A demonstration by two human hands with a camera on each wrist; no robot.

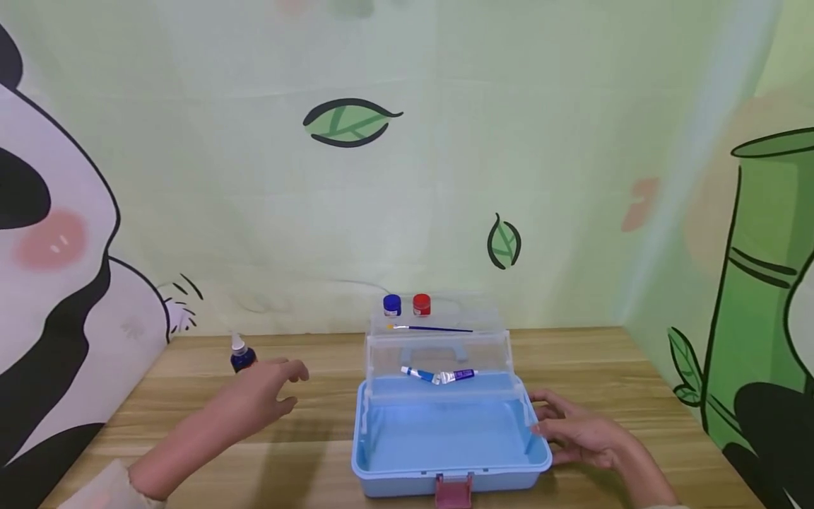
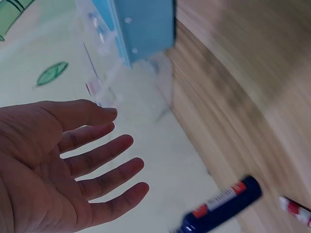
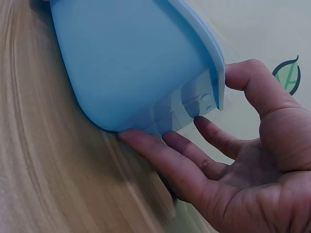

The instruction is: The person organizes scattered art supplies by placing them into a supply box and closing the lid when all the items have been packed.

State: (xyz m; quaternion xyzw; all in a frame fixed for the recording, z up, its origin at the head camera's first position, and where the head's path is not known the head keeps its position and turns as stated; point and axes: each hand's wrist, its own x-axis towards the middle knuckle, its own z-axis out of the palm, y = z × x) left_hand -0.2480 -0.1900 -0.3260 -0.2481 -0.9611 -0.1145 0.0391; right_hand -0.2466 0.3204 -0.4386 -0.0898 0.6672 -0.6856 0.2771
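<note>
A light blue storage box [image 1: 451,435] stands with its clear lid and trays raised at the back. My right hand [image 1: 581,433] holds its right side wall. In the right wrist view the thumb lies at the rim and the fingertips [image 3: 133,138] touch the wall's outer face. My left hand [image 1: 251,399], fingers apart and holding nothing, hovers over the table left of the box. Behind it stands a dark blue bottle [image 1: 242,355] with a white nozzle, its lower part hidden by the hand. That bottle [image 2: 223,204] also shows below the fingers in the left wrist view.
Two paint tubes [image 1: 420,375] [image 1: 458,375] lie on a clear tray [image 1: 439,353]. Above are a paintbrush [image 1: 439,328], a blue jar [image 1: 392,305] and a red jar [image 1: 422,305]. A small red and white item [image 2: 296,209] lies beyond the bottle. A printed cloth [image 1: 445,177] backs the wooden table [image 1: 305,438].
</note>
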